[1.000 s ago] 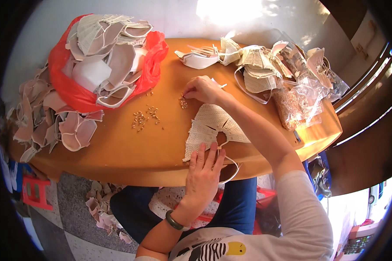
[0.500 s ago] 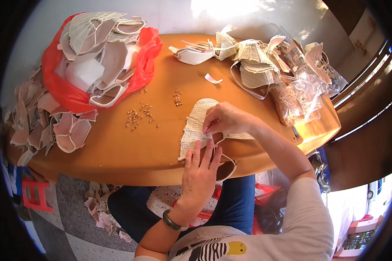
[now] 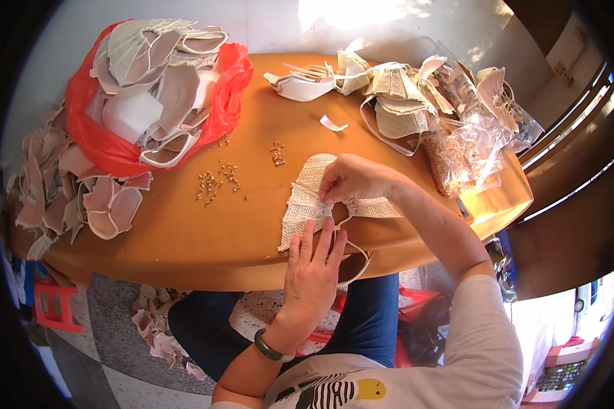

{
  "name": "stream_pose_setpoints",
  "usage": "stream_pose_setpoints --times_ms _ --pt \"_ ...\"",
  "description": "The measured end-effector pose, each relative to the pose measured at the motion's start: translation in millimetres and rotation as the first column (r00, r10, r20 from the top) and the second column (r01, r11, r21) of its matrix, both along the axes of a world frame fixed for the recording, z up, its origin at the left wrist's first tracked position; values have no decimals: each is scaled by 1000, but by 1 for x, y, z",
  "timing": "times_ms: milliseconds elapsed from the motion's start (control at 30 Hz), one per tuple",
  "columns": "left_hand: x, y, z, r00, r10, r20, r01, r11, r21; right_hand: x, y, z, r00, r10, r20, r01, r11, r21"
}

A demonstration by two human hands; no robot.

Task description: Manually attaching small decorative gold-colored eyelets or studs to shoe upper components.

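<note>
A cream woven shoe upper (image 3: 299, 208) with a herringbone pattern lies on the table at its near edge. My left hand (image 3: 310, 276) rests flat on its lower part, fingers stretched and slightly apart. Over the middle of the upper, my right hand (image 3: 356, 180) is closed in a pinch, its fingertips at the inner edge. Whatever is between them is too small to make out. A thin white strap (image 3: 366, 253) loops from the upper beside my left fingers. Small gold-coloured pieces (image 3: 211, 185) lie in loose clusters to the left, with another little cluster (image 3: 278, 153) farther back.
A red plastic bag (image 3: 233, 88) full of uppers stands at the back left, with more uppers (image 3: 112, 206) heaped beside it. Woven uppers (image 3: 397, 95) and a clear bag of gold pieces (image 3: 450, 160) are at the back right. A white scrap (image 3: 333, 123) lies mid-table.
My right hand has shifted slightly, its fingertips rising a little, and more of the upper's inner edge shows. My left hand stays in nearly the same place.
</note>
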State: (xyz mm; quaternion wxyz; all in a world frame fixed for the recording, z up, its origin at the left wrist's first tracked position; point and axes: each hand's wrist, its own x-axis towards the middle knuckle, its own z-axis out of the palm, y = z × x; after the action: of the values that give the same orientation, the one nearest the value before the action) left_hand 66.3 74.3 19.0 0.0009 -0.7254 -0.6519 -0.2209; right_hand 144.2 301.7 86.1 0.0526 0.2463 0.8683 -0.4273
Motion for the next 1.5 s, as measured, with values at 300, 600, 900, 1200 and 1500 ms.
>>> stream_pose_setpoints --times_ms 300,600,900,1200,1500 --pt "0 0 -1 1000 -3 6 3 1000 15 -17 -9 13 984 -50 169 24 988 153" --pt "-1 -1 -1 1000 -11 28 11 1000 14 -27 -4 16 970 48 239 -97 975 198" --pt "-1 0 3 999 -4 -37 4 1000 -5 -50 9 18 895 -36 444 -144 919 366" --pt "-4 2 1 998 -25 -58 26 1000 6 -54 48 -12 989 -80 -124 94 989 114" --pt "-1 0 2 998 -9 -57 8 1000 -6 -94 53 -32 949 -54 -312 203 860 468"
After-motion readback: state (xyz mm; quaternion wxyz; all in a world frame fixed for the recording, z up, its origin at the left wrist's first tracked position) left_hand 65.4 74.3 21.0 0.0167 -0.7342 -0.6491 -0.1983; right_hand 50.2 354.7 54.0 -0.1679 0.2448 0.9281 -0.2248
